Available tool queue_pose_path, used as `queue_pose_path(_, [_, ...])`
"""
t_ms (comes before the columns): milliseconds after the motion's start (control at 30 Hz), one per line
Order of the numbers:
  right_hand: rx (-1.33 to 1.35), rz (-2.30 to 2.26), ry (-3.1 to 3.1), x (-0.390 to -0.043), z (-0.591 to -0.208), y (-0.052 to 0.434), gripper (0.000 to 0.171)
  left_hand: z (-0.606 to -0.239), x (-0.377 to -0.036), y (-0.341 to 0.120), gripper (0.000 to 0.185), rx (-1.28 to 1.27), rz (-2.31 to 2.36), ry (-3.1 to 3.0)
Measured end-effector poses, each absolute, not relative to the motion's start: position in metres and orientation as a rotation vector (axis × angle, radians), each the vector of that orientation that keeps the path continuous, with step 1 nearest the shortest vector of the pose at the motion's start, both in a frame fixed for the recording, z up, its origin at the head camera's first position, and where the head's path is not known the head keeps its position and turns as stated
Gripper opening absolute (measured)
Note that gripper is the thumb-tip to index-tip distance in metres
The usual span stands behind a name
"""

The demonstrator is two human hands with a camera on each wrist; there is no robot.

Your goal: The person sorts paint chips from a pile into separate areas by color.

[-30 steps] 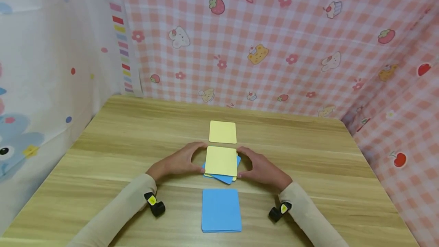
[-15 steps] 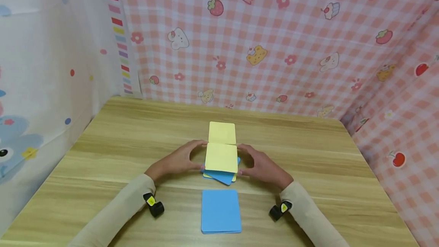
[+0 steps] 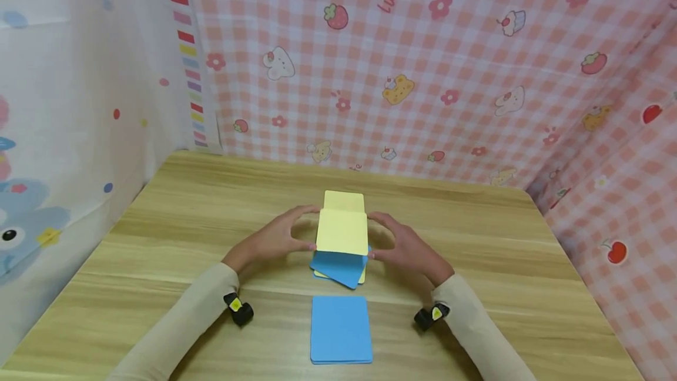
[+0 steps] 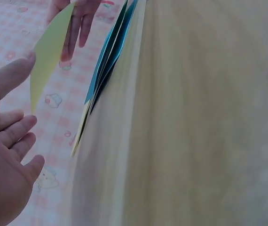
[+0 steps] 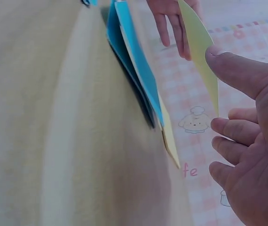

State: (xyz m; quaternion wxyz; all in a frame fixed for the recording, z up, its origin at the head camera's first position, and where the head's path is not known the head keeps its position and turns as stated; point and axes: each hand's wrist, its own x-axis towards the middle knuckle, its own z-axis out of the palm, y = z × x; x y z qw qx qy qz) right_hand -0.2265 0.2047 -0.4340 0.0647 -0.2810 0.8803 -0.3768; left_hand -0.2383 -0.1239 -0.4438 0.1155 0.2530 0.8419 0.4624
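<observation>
Both hands, left hand [image 3: 275,244] and right hand [image 3: 404,249], pinch the lifted yellow card [image 3: 342,231] by its side edges, apparently just above the mixed pile [image 3: 338,268], the yellow stack [image 3: 344,200] lying just beyond.

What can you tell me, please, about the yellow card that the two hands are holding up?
The yellow card is a plain pale-yellow square with rounded corners, thin and slightly bowed, seemingly card or paper. It is lifted clear of the mixed blue-and-yellow pile beneath it, held at its side edges between the left hand and right hand. Its far edge overlaps the view of the far yellow card.
</observation>
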Motion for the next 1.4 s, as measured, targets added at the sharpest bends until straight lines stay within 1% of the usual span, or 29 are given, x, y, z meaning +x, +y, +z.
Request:
queue_pose_path(633, [-0.868, -1.174, 2.672, -0.237, -0.424, 0.206, 0.081, -0.424, -0.253, -0.122, 0.080, 0.820, 1.420, 2.484])
queue_pose_path(867, [-0.899, -1.184, 2.680, -0.246, -0.425, 0.208, 0.080, -0.422, -0.259, -0.121, 0.080, 0.789, 1.472, 2.424])
queue_pose_path(1400, [-0.845, -1.208, 2.628, -0.254, -0.423, 0.207, 0.079, -0.427, -0.269, -0.123, 0.078, 0.770, 1.467, 2.395])
